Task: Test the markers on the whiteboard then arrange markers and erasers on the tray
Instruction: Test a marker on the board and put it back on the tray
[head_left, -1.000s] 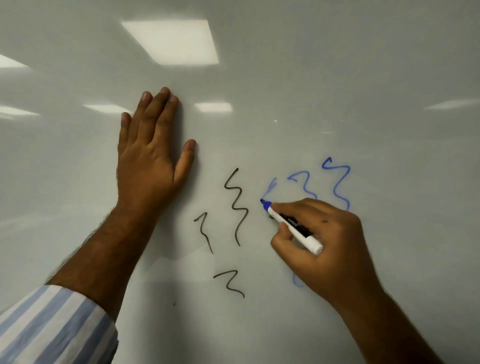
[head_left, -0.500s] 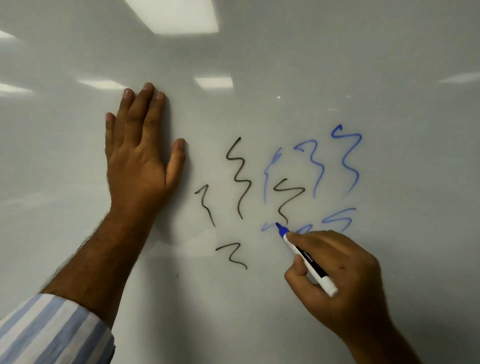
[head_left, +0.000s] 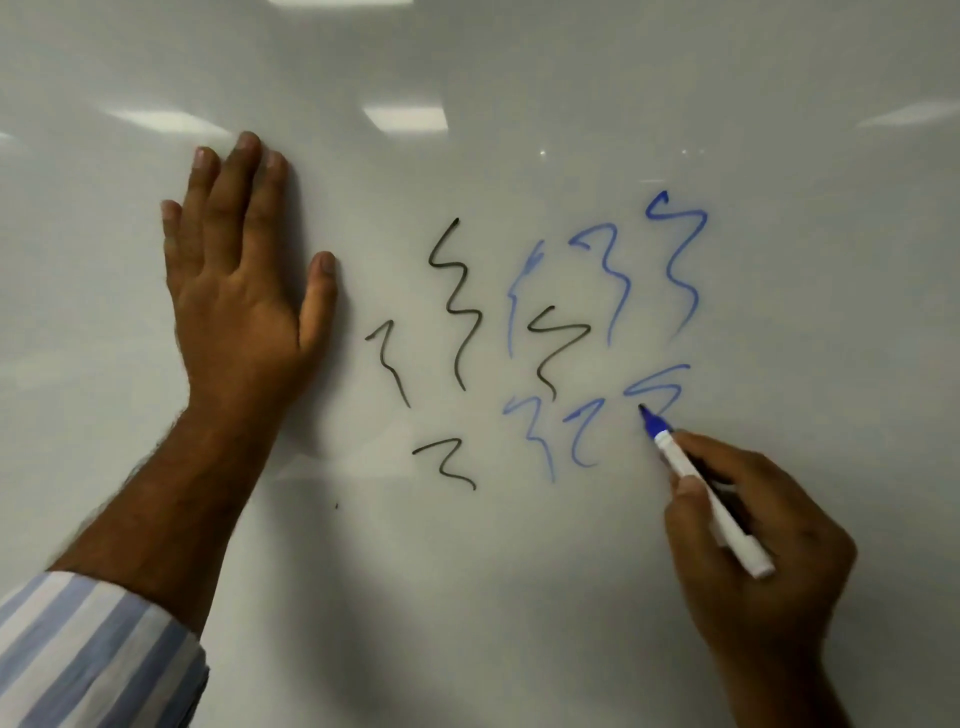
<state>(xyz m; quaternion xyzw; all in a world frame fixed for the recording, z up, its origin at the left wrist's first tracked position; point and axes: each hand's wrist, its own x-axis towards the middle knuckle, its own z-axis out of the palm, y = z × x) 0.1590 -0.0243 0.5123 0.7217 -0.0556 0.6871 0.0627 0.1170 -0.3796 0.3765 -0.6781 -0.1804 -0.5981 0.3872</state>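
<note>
The right hand (head_left: 748, 551) pinches a white marker with a blue tip (head_left: 701, 483), its tip touching the shiny white whiteboard (head_left: 519, 597) by blue squiggles (head_left: 675, 260). The left hand (head_left: 239, 291) lies flat, fingers straight, left of black squiggles (head_left: 454, 306).

striped blue/white shirt sleeve (head_left: 88, 654) lower left, ceiling light reflections (head_left: 405, 117) up top

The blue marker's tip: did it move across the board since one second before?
Yes. The blue marker in the right hand went from left of the middle black squiggle to its lower right.
</note>
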